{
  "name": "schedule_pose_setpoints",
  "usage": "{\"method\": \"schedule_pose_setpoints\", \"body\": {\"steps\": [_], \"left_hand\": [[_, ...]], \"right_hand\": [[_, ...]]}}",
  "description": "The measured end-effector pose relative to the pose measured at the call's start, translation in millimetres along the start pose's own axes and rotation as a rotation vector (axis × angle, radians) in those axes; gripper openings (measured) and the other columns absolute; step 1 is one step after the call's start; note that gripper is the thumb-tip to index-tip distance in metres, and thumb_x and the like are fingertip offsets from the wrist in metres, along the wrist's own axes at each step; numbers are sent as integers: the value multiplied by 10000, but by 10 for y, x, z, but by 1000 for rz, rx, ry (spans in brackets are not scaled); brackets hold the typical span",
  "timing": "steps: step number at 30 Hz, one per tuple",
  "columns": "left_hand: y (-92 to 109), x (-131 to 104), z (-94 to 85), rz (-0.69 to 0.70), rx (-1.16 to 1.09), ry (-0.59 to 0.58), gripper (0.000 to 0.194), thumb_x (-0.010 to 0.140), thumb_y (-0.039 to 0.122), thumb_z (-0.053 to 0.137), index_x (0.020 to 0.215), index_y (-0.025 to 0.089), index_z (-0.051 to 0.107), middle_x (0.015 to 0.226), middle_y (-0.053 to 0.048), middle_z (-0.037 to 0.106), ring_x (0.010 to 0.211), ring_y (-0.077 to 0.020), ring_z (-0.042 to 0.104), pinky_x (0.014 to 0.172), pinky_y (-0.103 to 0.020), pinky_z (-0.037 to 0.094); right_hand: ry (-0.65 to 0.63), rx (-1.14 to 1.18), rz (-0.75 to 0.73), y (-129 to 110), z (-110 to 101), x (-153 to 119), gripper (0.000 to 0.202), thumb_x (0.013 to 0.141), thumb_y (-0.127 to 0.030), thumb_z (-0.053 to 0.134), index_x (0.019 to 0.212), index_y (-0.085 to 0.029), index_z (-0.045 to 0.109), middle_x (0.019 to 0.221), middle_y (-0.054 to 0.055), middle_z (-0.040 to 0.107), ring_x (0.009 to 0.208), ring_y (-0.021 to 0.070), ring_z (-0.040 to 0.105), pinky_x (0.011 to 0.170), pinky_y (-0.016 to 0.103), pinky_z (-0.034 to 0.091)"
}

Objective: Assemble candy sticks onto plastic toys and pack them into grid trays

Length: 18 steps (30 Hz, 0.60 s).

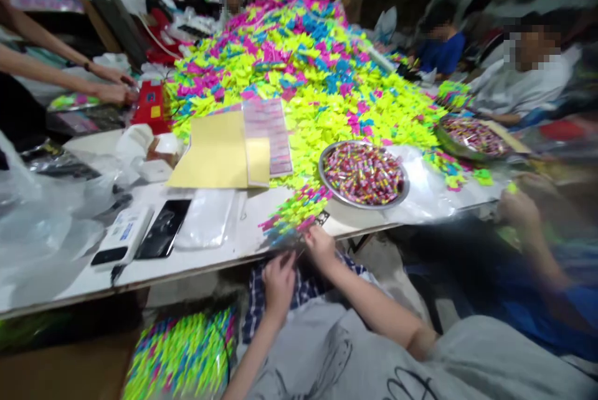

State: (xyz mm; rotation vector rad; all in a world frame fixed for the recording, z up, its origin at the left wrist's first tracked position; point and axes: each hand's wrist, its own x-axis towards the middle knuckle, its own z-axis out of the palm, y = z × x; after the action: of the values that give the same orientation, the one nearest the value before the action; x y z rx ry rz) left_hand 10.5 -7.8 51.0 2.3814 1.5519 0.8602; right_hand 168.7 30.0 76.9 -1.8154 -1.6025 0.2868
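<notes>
My left hand (279,280) is just below the table's front edge, its fingers bent and drawn together. Close on its right, my right hand (319,245) pinches at the edge, touching or just beside the end of a bundle of small neon plastic pieces (299,208). A faint thin line shows between the two hands, too blurred to name. The bundle, in yellow-green, pink and blue, lies on the tabletop. Behind it, a round metal bowl (364,174) holds many small wrapped candies. What sits between my fingertips is hidden by blur.
A huge heap of neon plastic pieces (322,76) covers the table. Yellow card sheets (212,151), clear bags (204,219), a black phone (163,229) and a white box (124,228) lie left. A packed bag (182,356) stands below. Co-workers sit around; another's arms reach a red device (150,107).
</notes>
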Motion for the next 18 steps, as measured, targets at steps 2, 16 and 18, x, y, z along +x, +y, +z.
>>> {"method": "schedule_pose_setpoints", "body": {"steps": [2, 16, 18], "left_hand": [[-45, 15, -3, 14, 38, 5, 420, 767, 114, 431, 1131, 264, 578, 1093, -89, 590, 967, -244, 522, 803, -393, 405], [-624, 332, -27, -7, 135, 107, 542, 746, 185, 443, 1255, 373, 428, 1155, -10, 605, 1091, -268, 527, 667, -378, 498], [-662, 383, -51, -14, 131, 144, 603, 741, 204, 453, 1304, 387, 340, 1152, -17, 605, 1073, -275, 539, 676, -391, 502]], "right_hand": [[36, 12, -38, -32, -9, -17, 222, 830, -258, 419, 880, -244, 634, 783, 33, 649, 702, 168, 602, 628, 251, 469], [191, -226, 67, 507, -1912, 2077, 317, 825, -198, 397, 1069, -185, 599, 962, 60, 637, 909, 179, 576, 786, 298, 454], [85, -278, 127, 619, -1999, 2646, 268, 818, -196, 449, 1026, -184, 618, 942, 50, 644, 886, 184, 588, 770, 307, 459]]}}
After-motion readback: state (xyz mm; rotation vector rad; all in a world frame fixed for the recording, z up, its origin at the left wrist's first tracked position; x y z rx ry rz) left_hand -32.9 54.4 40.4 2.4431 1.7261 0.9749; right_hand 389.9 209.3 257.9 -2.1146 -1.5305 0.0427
